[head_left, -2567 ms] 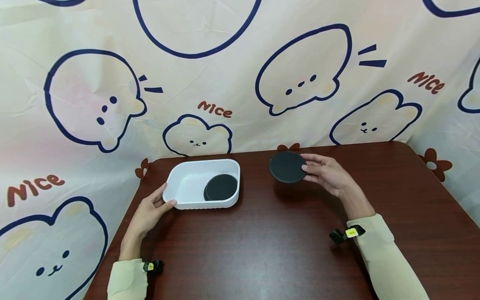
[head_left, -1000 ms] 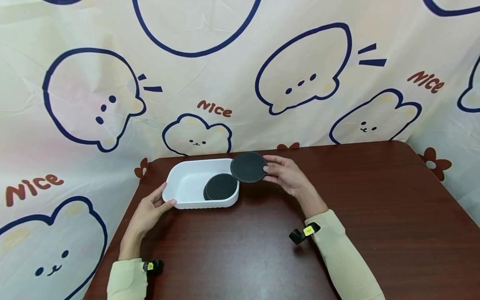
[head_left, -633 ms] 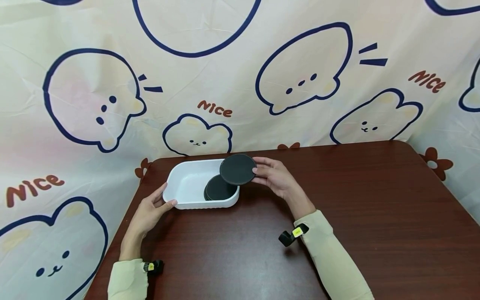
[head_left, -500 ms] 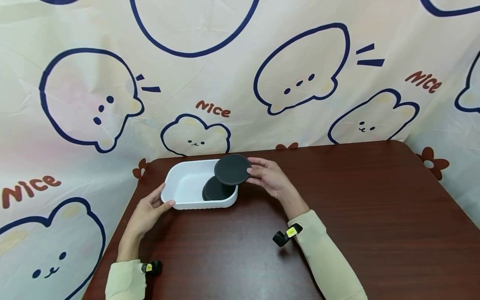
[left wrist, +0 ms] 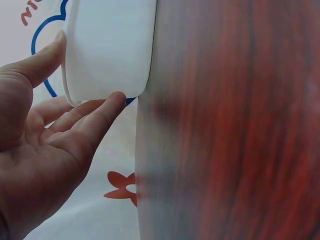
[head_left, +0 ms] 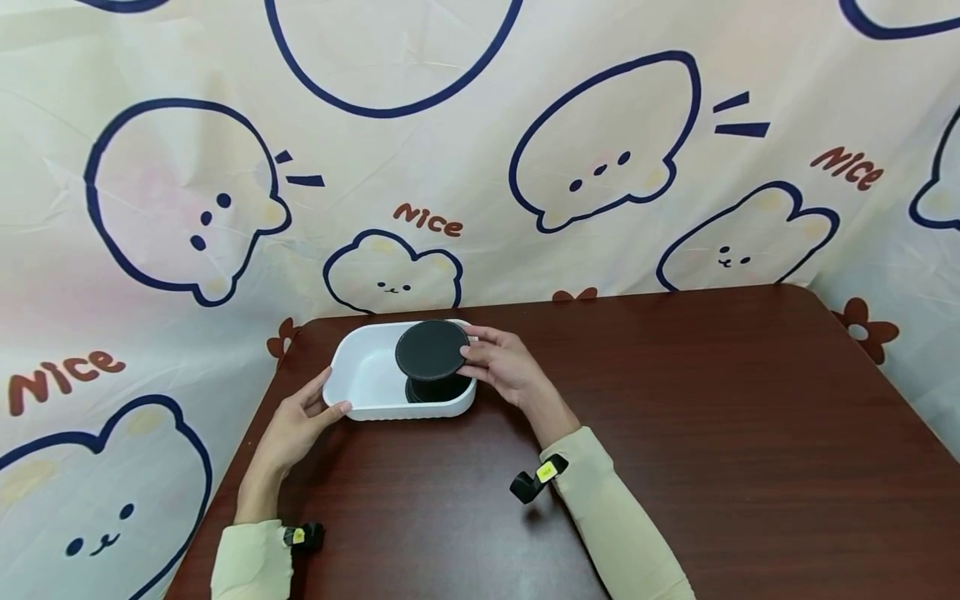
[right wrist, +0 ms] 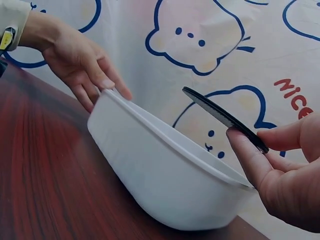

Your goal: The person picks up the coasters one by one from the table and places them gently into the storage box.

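A round black coaster (head_left: 431,350) is pinched at its right edge by my right hand (head_left: 506,371). It hangs tilted over the right half of a white plastic bin (head_left: 365,362). Seen edge-on in the right wrist view, the coaster (right wrist: 220,115) is thin, with a greyish underside, and is above the bin's rim. Beneath it, in the bin's right end, lies a stack of black coasters (head_left: 429,392), mostly covered by the held one. My left hand (head_left: 294,425) holds the bin's left end, thumb at the near corner and fingers round the far side.
The bin stands on a dark red-brown wooden table (head_left: 712,400), near its back left corner. Behind the table hangs a pale cloth (head_left: 480,167) printed with blue-outlined bears. Each wrist carries a black strap.
My right hand has carried the coaster leftward from beside the bin, past its right rim, to above the stack inside. My left hand and the bin have stayed put.
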Demonstrator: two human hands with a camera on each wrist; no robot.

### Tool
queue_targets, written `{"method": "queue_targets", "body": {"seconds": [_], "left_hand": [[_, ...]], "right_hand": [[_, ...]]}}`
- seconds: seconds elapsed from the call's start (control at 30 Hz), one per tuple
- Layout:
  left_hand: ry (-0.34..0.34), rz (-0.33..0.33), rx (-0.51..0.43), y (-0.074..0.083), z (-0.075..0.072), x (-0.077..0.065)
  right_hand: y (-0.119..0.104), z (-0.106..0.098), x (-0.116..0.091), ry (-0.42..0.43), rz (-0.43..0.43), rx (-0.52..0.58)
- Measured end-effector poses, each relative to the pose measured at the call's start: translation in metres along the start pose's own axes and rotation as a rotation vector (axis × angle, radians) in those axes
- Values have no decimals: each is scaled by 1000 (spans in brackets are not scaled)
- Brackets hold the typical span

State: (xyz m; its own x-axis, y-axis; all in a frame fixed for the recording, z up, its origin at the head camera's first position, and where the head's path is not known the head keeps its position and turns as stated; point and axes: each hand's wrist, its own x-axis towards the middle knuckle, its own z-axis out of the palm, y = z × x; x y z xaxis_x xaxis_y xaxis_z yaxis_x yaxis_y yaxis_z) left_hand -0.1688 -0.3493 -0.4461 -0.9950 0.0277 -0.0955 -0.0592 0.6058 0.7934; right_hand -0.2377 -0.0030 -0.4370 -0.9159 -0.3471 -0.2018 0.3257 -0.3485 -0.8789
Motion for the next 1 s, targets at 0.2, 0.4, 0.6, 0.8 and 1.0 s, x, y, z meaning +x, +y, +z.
{"method": "queue_targets", "body": {"seconds": [0.2, 0.4, 0.6, 0.8, 1.0], "left_hand": [[3, 1, 0, 0, -1, 0], [5, 1, 7, -1, -1, 1], [3, -4, 12, -1, -1, 0], [3, -4, 11, 0, -1, 0], [4, -11, 9, 0, -1, 0]], "right_hand": [[4, 9, 2, -13, -5, 6], [4, 11, 3, -4, -8, -12], [4, 9, 3, 15, -18, -61], [6, 11, 2, 55, -45, -192], [8, 18, -1, 128, -113, -393]]}}
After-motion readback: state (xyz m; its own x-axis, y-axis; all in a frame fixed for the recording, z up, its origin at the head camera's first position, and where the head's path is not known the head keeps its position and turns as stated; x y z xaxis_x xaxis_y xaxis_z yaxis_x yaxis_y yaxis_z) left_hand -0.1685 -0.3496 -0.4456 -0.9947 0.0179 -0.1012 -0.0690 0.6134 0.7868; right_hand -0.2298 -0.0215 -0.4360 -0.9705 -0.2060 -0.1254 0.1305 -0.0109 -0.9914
